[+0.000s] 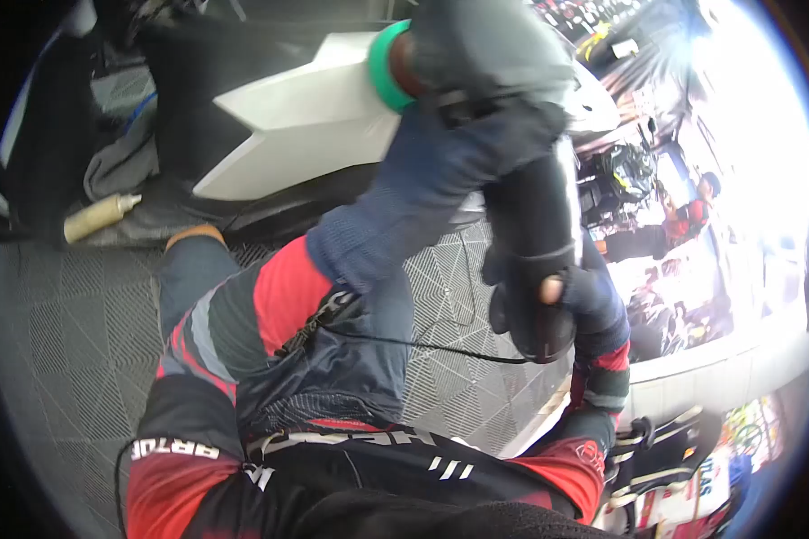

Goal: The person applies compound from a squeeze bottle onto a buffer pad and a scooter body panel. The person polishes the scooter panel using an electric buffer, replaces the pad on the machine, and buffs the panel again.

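Note:
A black corded power tool, which looks like a polisher (532, 211), is held across the front of me. My left hand (499, 126), in a navy and dark grey glove, is closed around its head; motion blurs the fingers. At that end a green foam pad (386, 67) with a brown backing faces a white pointed panel (310, 126), close to or touching its surface. My right hand (566, 295), also gloved, wraps the tool's lower body, with a bare thumb tip showing. A black cord (422, 343) runs from the tool's lower end across to my left.
The panel lies on a black-covered surface (198, 81). Beside it are a cream squeeze bottle (102, 218) and a grey cloth (121, 166). Patterned grey floor tiles (72, 323) lie below. A person (692, 216) is in the bright background at right. Black strapped gear (661, 454) sits lower right.

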The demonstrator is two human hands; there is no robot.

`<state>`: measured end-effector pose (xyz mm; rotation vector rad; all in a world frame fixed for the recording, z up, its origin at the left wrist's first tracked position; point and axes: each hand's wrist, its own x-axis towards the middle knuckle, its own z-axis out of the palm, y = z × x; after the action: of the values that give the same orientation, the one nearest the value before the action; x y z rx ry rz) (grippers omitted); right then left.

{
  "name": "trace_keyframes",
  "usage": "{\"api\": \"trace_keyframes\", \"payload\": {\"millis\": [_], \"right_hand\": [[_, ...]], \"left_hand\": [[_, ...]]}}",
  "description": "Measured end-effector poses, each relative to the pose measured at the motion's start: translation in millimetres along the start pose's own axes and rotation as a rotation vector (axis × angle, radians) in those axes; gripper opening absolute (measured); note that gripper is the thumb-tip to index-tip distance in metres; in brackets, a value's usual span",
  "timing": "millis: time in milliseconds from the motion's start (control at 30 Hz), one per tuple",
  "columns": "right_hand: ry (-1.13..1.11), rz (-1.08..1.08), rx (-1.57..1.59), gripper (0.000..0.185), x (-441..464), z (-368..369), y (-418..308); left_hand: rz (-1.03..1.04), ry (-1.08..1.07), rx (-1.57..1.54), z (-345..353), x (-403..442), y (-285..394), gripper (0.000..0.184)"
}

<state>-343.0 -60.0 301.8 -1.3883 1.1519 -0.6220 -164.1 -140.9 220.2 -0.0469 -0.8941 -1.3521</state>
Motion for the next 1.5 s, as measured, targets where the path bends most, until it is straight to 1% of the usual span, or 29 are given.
{"api": "trace_keyframes", "payload": {"millis": [33, 100, 133, 167, 233, 367, 433, 467, 500, 533, 567, 600, 633, 667, 700, 733, 800, 933, 1000, 1100, 1167, 1200, 1233, 1300, 1367, 1433, 1500], "right_hand": [[-0.064, 0.072, 0.023, 0.07, 4.7, -0.2, -2.3], [-0.096, 0.026, -0.113, 0.076, 16.6, -1.3, -1.7], [-0.079, 0.085, -0.077, 0.079, 13.5, 2.0, -4.1], [-0.066, 0.069, -0.064, 0.079, 13.3, 2.0, -1.8], [0.029, -0.002, -0.141, 0.077, 12.7, 0.2, 1.2], [0.059, 0.0, -0.094, 0.08, -2.6, -22.7, -1.7], [0.107, 0.036, -0.034, 0.08, -14.8, -36.5, -0.3], [0.099, 0.021, 0.028, 0.074, -20.6, -49.3, 2.9], [0.088, 0.005, 0.087, 0.067, -26.2, -59.3, 4.7], [0.152, -0.029, 0.112, 0.066, -33.0, -62.0, 3.4], [0.192, -0.083, 0.077, 0.067, -33.1, -79.9, 11.4], [0.228, -0.121, 0.084, 0.068, -35.8, -92.4, 15.6], [0.266, -0.16, 0.092, 0.068, -38.4, -99.4, 18.4], [0.38, -0.193, 0.052, 0.069, -44.1, -98.0, 16.7], [0.313, -0.132, 0.298, 0.069, -49.2, -96.1, 3.1], [0.264, -0.15, 0.281, 0.068, -47.2, -109.4, 10.9], [0.168, -0.164, 0.275, 0.065, -46.5, -135.5, 22.5], [0.166, -0.155, 0.313, 0.064, -45.2, -127.3, 18.8], [0.299, -0.134, 0.176, 0.065, -43.5, -111.1, 19.1], [0.247, -0.18, 0.169, 0.065, -39.1, -84.0, 22.3], [0.244, -0.14, 0.144, 0.064, -35.5, -74.0, 22.1], [0.197, -0.132, 0.142, 0.064, -29.7, -72.6, 26.7], [0.152, -0.124, 0.142, 0.063, -25.6, -68.8, 28.3], [0.13, -0.123, 0.175, 0.062, -23.6, -55.8, 24.4], [0.098, -0.046, 0.132, 0.06, -22.5, -45.6, 20.5], [0.139, -0.057, 0.087, 0.062, -19.4, -32.7, 18.5], [0.068, 0.026, 0.058, 0.064, -17.4, -25.8, 13.9]], "left_hand": [[-0.043, 0.042, -0.067, -6.0, -2.1, -1.6, 0.034], [-0.166, 0.094, -0.036, -17.4, -8.9, -1.9, 0.032], [-0.079, -0.037, 0.091, -24.5, -7.4, -9.6, 0.059], [-0.091, -0.034, 0.164, -30.1, -7.8, -12.5, 0.061], [-0.104, -0.039, 0.041, -34.6, -1.4, -26.3, 0.062], [-0.199, -0.135, 0.09, -3.9, 11.5, -32.5, 0.058], [-0.127, -0.127, 0.078, 18.7, 23.8, -40.3, 0.053], [-0.086, -0.13, 0.096, 26.8, 29.4, -45.6, 0.047], [-0.021, -0.132, 0.041, 39.0, 36.9, -54.3, 0.041], [-0.07, -0.166, 0.056, 48.0, 43.9, -59.1, 0.041], [-0.119, -0.201, 0.072, 56.9, 51.1, -62.9, 0.041], [-0.141, -0.2, -0.031, 67.8, 58.7, -69.1, 0.037], [-0.097, -0.242, -0.061, 76.4, 67.3, -78.8, 0.04], [-0.096, -0.244, -0.012, 81.5, 75.9, -88.3, 0.042], [-0.096, -0.246, 0.036, 85.3, 84.4, -99.6, 0.045], [-0.095, -0.271, -0.013, 91.1, 92.9, -110.1, 0.05], [-0.12, -0.289, -0.035, 98.8, 101.0, -124.5, 0.051], [-0.131, -0.279, -0.015, 92.0, 106.2, -130.7, 0.055], [-0.113, -0.263, -0.007, 84.6, 102.7, -122.5, 0.056], [-0.118, -0.263, 0.086, 69.0, 81.5, -92.3, 0.057], [-0.155, -0.235, 0.071, 58.0, 70.4, -80.9, 0.054], [-0.172, -0.227, 0.07, 53.5, 61.1, -67.2, 0.05], [-0.166, -0.22, 0.07, 48.7, 55.3, -60.4, 0.05], [-0.128, -0.202, 0.018, 41.6, 46.0, -49.7, 0.047], [-0.157, -0.197, 0.023, 33.5, 36.0, -35.7, 0.044], [-0.122, -0.165, 0.011, 29.2, 27.1, -27.2, 0.044], [-0.156, -0.141, 0.053, 21.2, 17.6, -19.3, 0.041]]}}
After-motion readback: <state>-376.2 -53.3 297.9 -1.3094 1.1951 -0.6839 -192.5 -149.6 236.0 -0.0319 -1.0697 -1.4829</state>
